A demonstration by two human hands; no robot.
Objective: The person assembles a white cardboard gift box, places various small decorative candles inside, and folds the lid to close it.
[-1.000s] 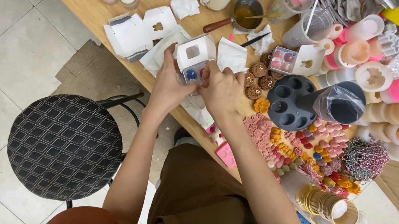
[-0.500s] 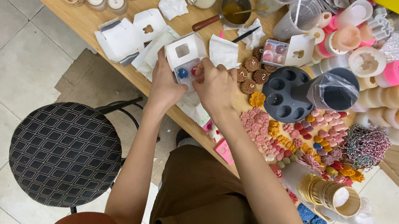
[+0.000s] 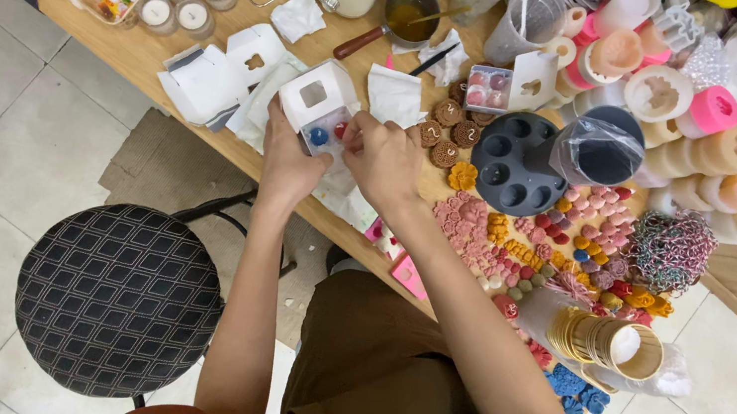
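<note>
Both my hands meet at a small white box (image 3: 315, 99) with a cut-out window, near the front edge of the wooden table (image 3: 138, 55). My left hand (image 3: 287, 162) grips the box from below. A clear little tray (image 3: 327, 131) holding a blue piece and a red piece sticks out of the box's open end. My right hand (image 3: 384, 156) pinches that tray at its right side with its fingertips.
Flat white box blanks (image 3: 209, 83) lie left of the box. A dark round mould (image 3: 518, 163), brown discs (image 3: 447, 135), many small coloured wax pieces (image 3: 563, 251) and pink and cream candles (image 3: 703, 145) fill the right. A black stool (image 3: 118, 298) stands below left.
My head has shifted, so the table sits lower in view. The hands stay on the white box, and the tray with the blue and red pieces now shows more at its open end.
</note>
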